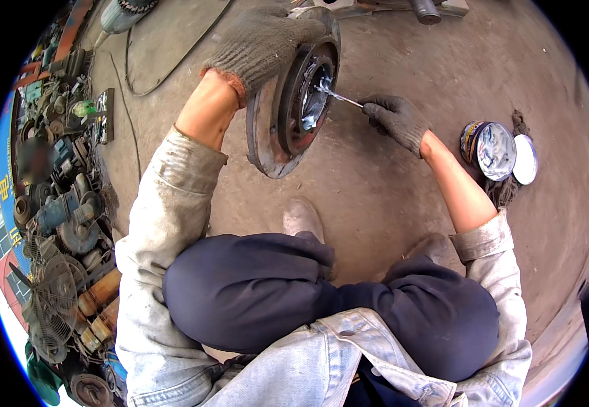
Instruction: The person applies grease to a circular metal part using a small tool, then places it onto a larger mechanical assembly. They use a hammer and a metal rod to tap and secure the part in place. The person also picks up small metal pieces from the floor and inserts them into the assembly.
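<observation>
My left hand (267, 46), in a dark knitted glove, grips the upper edge of a round metal flange cover (264, 125) and holds it tilted up on edge. Bluish-white grease (310, 121) coats parts of its central bore. In a matching glove, my right hand (397, 122) is closed on a thin metal rod (349, 101). The rod's far tip reaches into the bore and touches the grease there. To the right of my right forearm stands an open tin of grease (494, 149), and its white lid (525, 160) leans beside it.
A dark rag (502, 190) lies by the tin. Heaped motors and machine parts (71, 217) line the left side, with a wire fan guard (54, 298) among them. A black cable (128, 64) curves over the concrete floor. A metal shaft end (426, 11) juts in at the top.
</observation>
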Motion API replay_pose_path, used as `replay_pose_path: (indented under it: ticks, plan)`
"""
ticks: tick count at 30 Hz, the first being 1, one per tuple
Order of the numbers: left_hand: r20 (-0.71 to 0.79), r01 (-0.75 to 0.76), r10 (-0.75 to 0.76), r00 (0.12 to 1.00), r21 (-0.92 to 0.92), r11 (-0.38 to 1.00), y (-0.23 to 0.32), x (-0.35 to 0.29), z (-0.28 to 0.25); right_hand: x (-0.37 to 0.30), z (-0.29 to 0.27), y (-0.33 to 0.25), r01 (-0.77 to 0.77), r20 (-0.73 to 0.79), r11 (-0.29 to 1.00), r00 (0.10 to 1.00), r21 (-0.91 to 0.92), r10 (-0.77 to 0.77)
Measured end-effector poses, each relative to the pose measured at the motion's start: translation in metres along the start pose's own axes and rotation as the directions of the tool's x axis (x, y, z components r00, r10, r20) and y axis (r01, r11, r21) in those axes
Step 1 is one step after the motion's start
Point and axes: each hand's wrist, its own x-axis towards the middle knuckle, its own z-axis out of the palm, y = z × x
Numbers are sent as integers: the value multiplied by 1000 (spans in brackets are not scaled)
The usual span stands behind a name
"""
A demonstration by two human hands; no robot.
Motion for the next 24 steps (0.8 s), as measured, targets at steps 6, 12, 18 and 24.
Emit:
replay_pose_path:
  ticks: [6,12,18,24]
  plan:
    - [14,52,-55,998,147,988,9,1,-16,-28,-13,-2,154,-163,910,959,-385,-231]
    - [45,53,-51,998,-64,997,-9,7,-15,-20,11,-27,265,-138,531,788,-805,-601]
    - [11,-10,9,1000,43,999,-10,7,-20,-39,25,-19,303,-115,734,881,-608,-459]
    - [31,17,-20,999,97,995,-10,11,-15,-34,21,-25,374,-95,793,877,-481,-471]
